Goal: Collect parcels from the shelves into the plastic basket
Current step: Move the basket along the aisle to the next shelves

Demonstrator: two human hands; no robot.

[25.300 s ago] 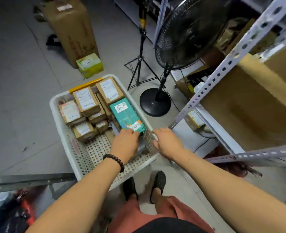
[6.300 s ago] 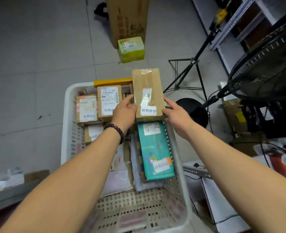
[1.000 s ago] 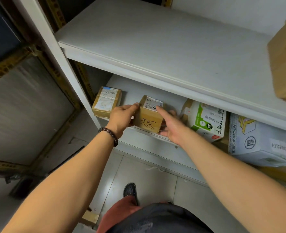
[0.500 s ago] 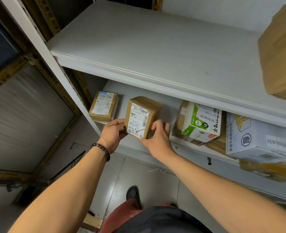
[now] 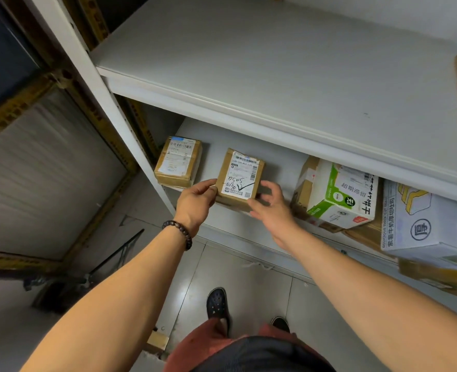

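left hand (image 5: 195, 202) and right hand (image 5: 269, 210) both pinch the parcel (image 5: 239, 179) between their fingers.

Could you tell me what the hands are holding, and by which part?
The small labelled parcel on the lower shelf: the left hand grips its left edge, the right hand its near right corner.

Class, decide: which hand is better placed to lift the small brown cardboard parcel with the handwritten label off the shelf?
Left, probably. The left hand grips the small brown cardboard parcel at its left edge, thumb on the label; the right hand's fingers curve loosely beside its right corner.
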